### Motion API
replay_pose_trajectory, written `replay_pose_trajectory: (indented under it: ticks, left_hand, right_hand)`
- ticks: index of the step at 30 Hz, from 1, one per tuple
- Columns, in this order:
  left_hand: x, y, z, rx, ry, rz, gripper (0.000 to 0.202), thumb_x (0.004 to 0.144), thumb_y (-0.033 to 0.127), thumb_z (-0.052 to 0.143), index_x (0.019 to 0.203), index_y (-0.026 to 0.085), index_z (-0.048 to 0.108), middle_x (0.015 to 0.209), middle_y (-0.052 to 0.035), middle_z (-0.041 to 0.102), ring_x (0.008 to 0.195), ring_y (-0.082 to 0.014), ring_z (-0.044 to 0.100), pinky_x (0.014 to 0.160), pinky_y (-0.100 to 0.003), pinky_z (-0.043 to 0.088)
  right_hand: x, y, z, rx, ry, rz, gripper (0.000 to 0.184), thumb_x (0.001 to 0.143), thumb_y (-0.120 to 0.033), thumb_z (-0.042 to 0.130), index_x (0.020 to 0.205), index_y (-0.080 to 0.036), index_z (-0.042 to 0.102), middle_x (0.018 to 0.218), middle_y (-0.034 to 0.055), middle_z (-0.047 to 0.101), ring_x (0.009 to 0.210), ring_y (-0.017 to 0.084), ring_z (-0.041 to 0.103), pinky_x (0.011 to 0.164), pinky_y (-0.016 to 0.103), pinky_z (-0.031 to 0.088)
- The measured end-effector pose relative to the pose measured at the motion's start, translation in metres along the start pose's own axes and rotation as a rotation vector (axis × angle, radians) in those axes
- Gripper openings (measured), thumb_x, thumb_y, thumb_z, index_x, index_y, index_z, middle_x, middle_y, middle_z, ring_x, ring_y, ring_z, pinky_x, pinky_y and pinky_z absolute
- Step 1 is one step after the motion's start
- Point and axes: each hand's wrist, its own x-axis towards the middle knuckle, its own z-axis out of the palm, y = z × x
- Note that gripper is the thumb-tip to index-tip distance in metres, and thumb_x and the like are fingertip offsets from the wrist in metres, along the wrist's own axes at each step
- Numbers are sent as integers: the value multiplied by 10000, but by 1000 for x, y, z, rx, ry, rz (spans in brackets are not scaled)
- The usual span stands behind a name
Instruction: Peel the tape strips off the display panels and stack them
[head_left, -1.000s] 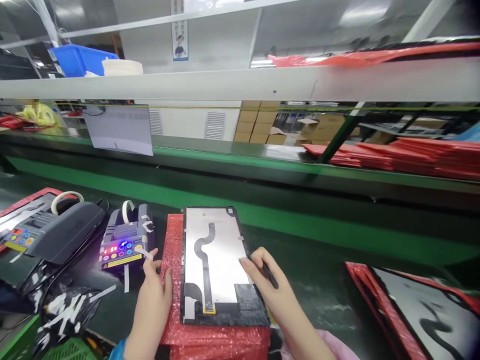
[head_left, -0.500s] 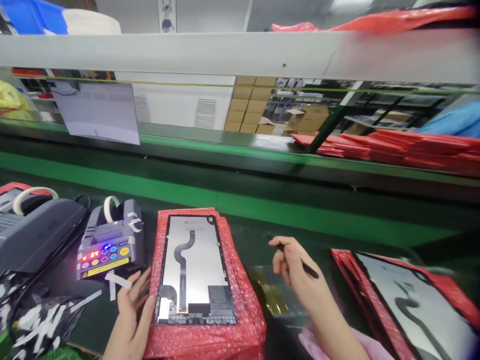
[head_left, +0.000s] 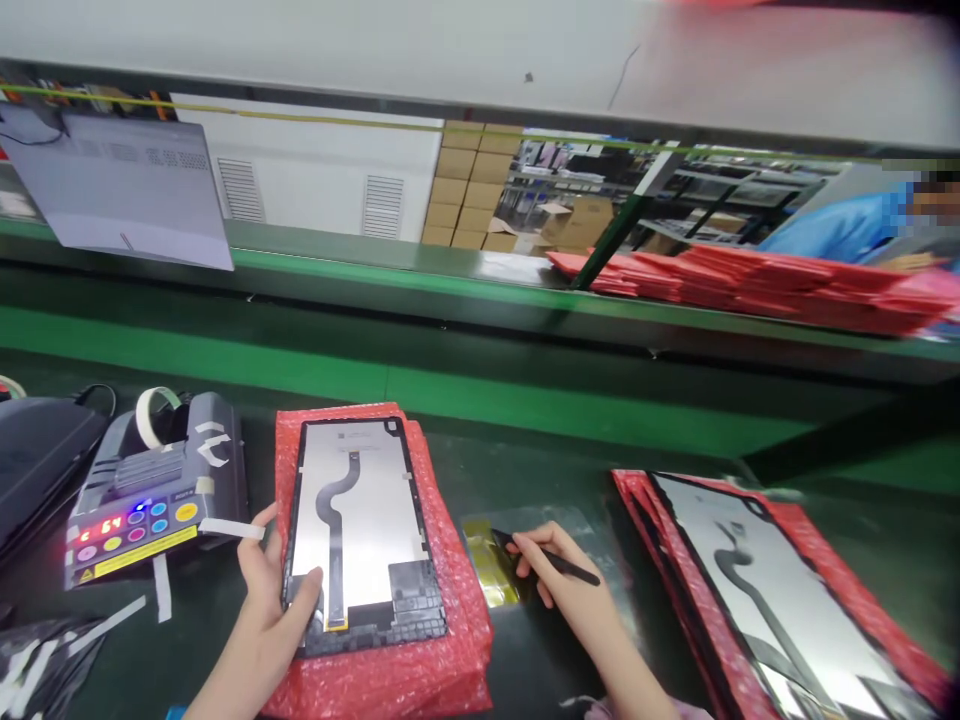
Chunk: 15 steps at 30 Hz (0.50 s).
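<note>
Head view: our left hand (head_left: 262, 590) lies at the near left edge of a silver-backed panel (head_left: 379, 530), its thumb over the panel and spread apart from the fingers, while a white tape strip (head_left: 231, 528) reaches the fingertips — we cannot tell whether it is pinched or merely stuck there. The panel rests face-up on red bubble wrap (head_left: 454, 585) at the near middle of the dark bench (head_left: 540, 660), a curved black ribbon cable (head_left: 337, 565) running down it. To the right, our right hand (head_left: 559, 575) has its fingers together, clamped on a slim black tool (head_left: 581, 570), whose tip is at the yellow film (head_left: 484, 560); contact is too small to judge. We see the likeliest trouble here: too deep a push could crease or tear the film. If the strip swings right, it could stick to the panel or cable. A careless left thumb could smudge the bare back or snag the cable — and because the wrap looks loose and slick, a sideways push could make the panel slide.
</note>
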Motion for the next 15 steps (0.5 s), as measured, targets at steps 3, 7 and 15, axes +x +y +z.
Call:
replay_pose_trajectory:
  ticks: [3, 7, 15]
  left_hand:
    - [-3, -6, 4, 64, -24, 52, 652, 930, 429, 594, 1427, 214, 232, 1437, -191, 546, 1277, -274, 594, 1147, -467, 391]
    - [-5, -14, 10, 90, -52, 41, 639, 951, 475, 563, 1436, 200, 249, 1485, -214, 473, 1347, -311, 536, 1161, -520, 368]
    - [-15, -26, 19, 80, -18, 157, 622, 1002, 424, 522, 1477, 178, 205, 1547, -235, 395, 1412, -316, 475, 1199, -561, 317]
  right_hand:
    - [3, 3, 2, -9, -1, 30, 614, 671, -800, 714, 715, -196, 612, 582, 14, 646, 327, 83, 399, 342, 221, 270]
    - [6, 5, 4, 11, 8, 38, 621, 658, -802, 721, 707, -191, 620, 559, 26, 657, 331, 73, 355, 347, 211, 215]
    - [-18, -12, 1, 196, 60, -26, 578, 712, -729, 758, 638, -197, 545, 583, 52, 675, 367, 63, 360, 373, 197, 242]
